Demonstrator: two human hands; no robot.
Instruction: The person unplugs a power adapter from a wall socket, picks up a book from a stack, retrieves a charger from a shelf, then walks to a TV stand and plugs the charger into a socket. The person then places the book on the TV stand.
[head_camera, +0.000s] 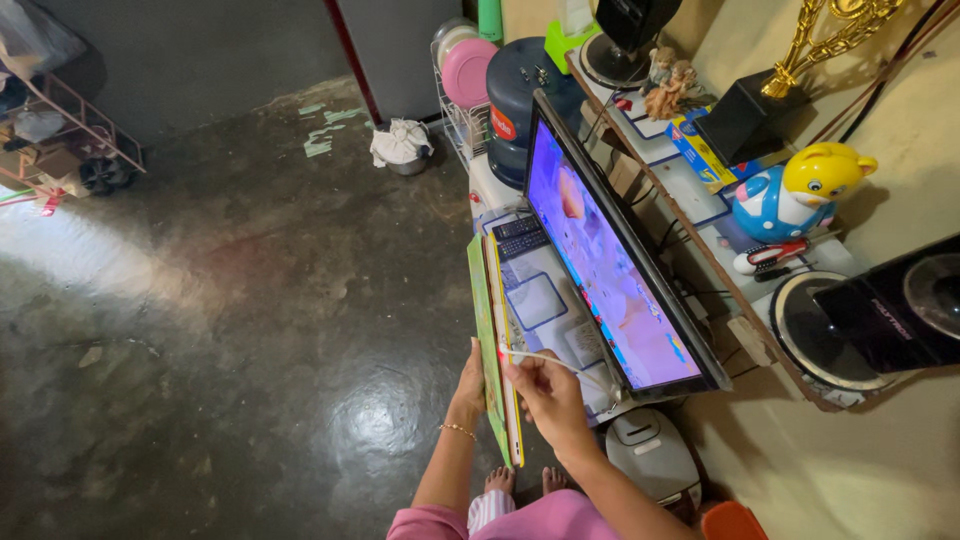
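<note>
My left hand (471, 383) grips the edge of a thin green and yellow board (487, 330) that stands on its side against the low table (535, 300). My right hand (545, 390) pinches a thin white stick or cord (560, 362) that reaches toward the bottom corner of the flat screen (605, 265). The screen is lit with a purple and pink picture. A gold bracelet is on my left wrist. My bare feet (522, 480) show below, on the dark floor.
A remote (518, 234) lies on the table by the screen. A white rice cooker (652, 455) stands at my right. A shelf behind the screen holds a speaker (885, 315), a yellow and blue toy (800, 195), a trophy and figurines. A blue water jug (515, 105) stands beyond.
</note>
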